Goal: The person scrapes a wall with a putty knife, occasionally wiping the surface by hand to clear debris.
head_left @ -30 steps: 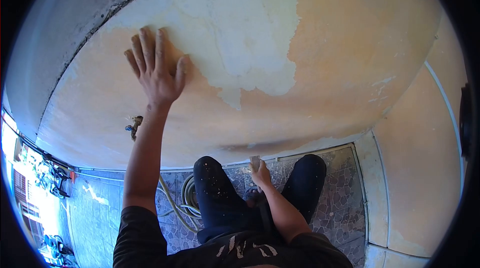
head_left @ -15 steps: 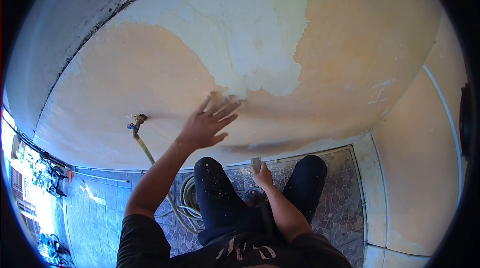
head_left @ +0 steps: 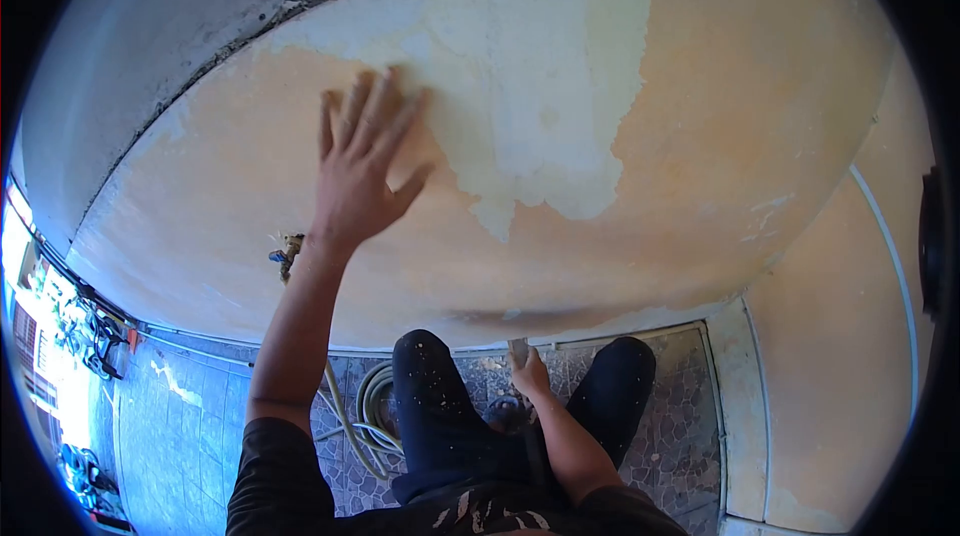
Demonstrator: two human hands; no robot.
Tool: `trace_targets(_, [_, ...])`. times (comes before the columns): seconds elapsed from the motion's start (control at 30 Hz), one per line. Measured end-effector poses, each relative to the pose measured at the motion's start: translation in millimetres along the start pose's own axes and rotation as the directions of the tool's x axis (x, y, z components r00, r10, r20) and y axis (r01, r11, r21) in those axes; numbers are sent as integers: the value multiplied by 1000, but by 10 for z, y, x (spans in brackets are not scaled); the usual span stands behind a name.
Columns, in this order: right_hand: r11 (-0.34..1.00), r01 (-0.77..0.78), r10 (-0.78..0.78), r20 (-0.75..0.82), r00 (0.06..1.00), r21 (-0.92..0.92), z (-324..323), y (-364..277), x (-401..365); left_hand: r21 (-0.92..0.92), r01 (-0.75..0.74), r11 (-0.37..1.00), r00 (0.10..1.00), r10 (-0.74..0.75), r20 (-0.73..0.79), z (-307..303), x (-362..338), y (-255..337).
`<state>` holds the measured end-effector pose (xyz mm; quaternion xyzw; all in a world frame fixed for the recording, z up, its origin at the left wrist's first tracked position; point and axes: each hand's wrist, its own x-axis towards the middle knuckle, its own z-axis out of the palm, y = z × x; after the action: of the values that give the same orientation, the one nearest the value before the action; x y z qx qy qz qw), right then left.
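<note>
My left hand is spread with its fingers apart, over the peach-painted wall at the left edge of a pale bare patch. Nothing is in it, and its fingertips are slightly blurred. Low in front of me, between my knees, my right hand is closed around a small greyish flat tool, whose end points up toward the foot of the wall. Just left of my left wrist, a brass tap with a blue handle sticks out from the wall.
A pale hose lies coiled beside my left knee on the patterned stone floor. A grey ledge runs across the upper left. On the right another wall meets the painted one. Bicycles show at the far left.
My left hand has moved up and to the left across the wall. The view has shifted slightly, showing more of the ledge. My right hand still holds the tool low down.
</note>
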<state>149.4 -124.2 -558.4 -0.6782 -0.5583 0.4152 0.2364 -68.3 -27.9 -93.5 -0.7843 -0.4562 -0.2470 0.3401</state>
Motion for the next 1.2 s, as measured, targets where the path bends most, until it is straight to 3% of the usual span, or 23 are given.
trace_targets(0.07, [1000, -11, 11, 14, 1000, 17, 5, 22, 12, 28, 45, 999, 971, -37, -236, -101, 201, -193])
trace_targets(0.1, [1000, -14, 14, 3, 1000, 7, 0, 15, 4, 33, 46, 998, 970, -37, -241, -154, 309, -302])
trace_targets(0.17, [1000, -27, 27, 7, 1000, -12, -14, 0, 11, 26, 48, 999, 875, -29, -483, -215, 492, -496])
trace_targets(0.3, [999, -33, 33, -12, 999, -7, 47, 133, 17, 64, 45, 997, 772, 7, -635, -135, 632, -570])
trace_targets(0.6, [998, -66, 66, 34, 997, 6, 40, 234, 39, -69, 130, 989, 741, -143, -656, -223, 612, -414])
trace_targets(0.67, [998, -60, 60, 30, 998, -2, 71, 309, 66, -84, 218, 972, 746, -221, -628, -217, 613, -342])
trace_targets(0.87, [992, -79, 83, 36, 996, -97, 84, 403, 119, -162, 234, 959, 691, -281, -666, -199, 636, -308])
trace_targets(0.97, [987, -82, 93, 80, 992, -136, 57, 396, 138, -188, 231, 955, 714, -298, -634, -201, 624, -314])
trace_targets(1.03, [967, -193, 204, 54, 977, -169, 65, 357, 105, -212, 230, 950, 715, -313, -625, -227, 606, -301])
trace_targets(1.13, [960, -226, 237, 47, 970, -165, -9, 208, 15, -255, 225, 940, 722, -337, -604, -251, 593, -299])
trace_targets(1.2, [974, -138, 149, 49, 988, -180, 17, 302, 25, -277, 226, 934, 720, -352, -598, -247, 580, -296])
